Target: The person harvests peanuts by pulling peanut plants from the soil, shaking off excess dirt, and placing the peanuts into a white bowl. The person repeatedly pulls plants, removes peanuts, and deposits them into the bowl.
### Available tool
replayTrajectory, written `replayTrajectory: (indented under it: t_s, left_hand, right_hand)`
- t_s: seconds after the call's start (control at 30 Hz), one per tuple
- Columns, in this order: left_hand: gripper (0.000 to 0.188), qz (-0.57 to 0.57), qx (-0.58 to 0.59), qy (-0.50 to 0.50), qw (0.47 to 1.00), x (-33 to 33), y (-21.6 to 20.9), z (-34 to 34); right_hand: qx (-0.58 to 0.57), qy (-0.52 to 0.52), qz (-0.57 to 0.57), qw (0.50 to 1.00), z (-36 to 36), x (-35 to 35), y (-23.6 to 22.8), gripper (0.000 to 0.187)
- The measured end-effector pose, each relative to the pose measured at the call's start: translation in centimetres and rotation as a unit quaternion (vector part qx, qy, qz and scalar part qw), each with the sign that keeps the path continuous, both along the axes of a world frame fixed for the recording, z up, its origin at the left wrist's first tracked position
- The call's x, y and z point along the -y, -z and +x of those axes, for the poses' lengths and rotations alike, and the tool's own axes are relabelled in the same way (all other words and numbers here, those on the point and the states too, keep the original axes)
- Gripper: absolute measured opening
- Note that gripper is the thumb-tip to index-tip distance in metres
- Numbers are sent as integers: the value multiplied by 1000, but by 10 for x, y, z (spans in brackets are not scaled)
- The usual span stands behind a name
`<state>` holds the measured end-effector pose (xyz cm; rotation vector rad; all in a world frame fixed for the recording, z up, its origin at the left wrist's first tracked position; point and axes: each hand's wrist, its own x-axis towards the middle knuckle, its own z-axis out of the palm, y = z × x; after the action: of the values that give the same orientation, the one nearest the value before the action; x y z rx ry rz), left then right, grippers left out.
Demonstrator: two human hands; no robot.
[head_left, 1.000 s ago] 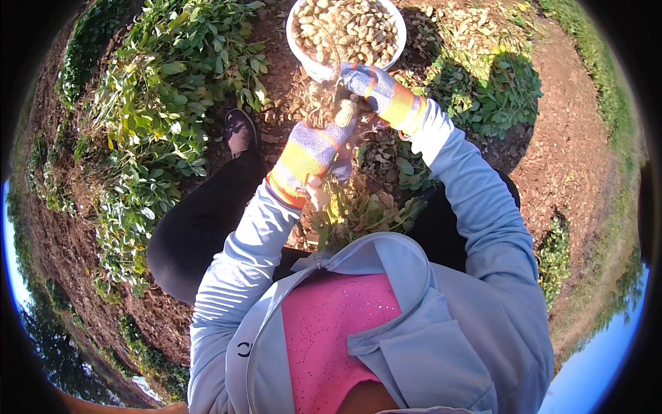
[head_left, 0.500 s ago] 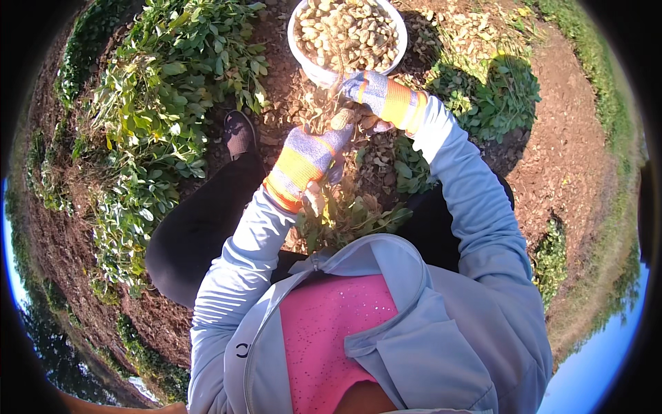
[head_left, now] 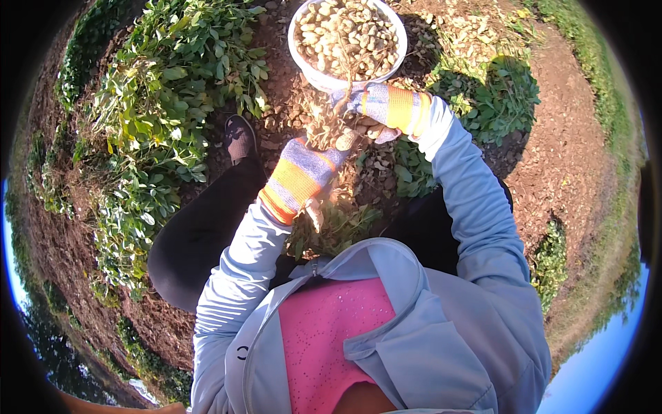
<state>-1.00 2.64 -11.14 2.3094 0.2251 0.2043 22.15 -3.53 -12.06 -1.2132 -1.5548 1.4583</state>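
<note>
The head view looks down at a person sitting on brown dirt. The left hand (head_left: 307, 169), in a purple glove with orange and yellow bands, is closed around the stalks of a peanut plant (head_left: 331, 221). The plant hangs between the two hands, with its green leaves low near the person's chest and its roots and pale pods up near the gloves. The right hand (head_left: 376, 110), in the same kind of glove, has its fingers pinched together on pods (head_left: 345, 138) at the root end. A white bucket (head_left: 314, 74) full of peanuts sits on the ground just past the right hand. A row of leafy green plants (head_left: 165, 103) lies to the left. A dark shoe (head_left: 240, 136) rests on the dirt beside them.
</note>
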Motion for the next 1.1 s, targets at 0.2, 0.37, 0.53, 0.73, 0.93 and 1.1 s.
replayTrajectory:
  t_s: [0.2,0.37,0.53,0.73,0.93,1.1]
  left_hand:
    - [49,-58,-54,-16,997,-3,-14,0]
    - [49,-83,-113,-32,990,-5,-21,-1]
    - [47,30,-50,-4,998,-11,-24,-8]
    - [45,4,10,6,1000,-17,-33,-9]
    - [45,0,2,-36,999,-16,-6,-13]
    - [48,-267,-172,-183,930,-12,1,-4]
  right_hand:
    - [-241,177,-327,897,-18,-2,-45,24]
    - [-221,125,-271,928,-12,-3,-27,24]
    - [-262,133,-384,875,-10,-7,-31,28]
    - [7,22,-45,999,-11,-11,-24,19]
    - [-105,225,-263,932,-41,-5,-59,27]
    - [-167,233,-279,917,-36,-1,-40,26]
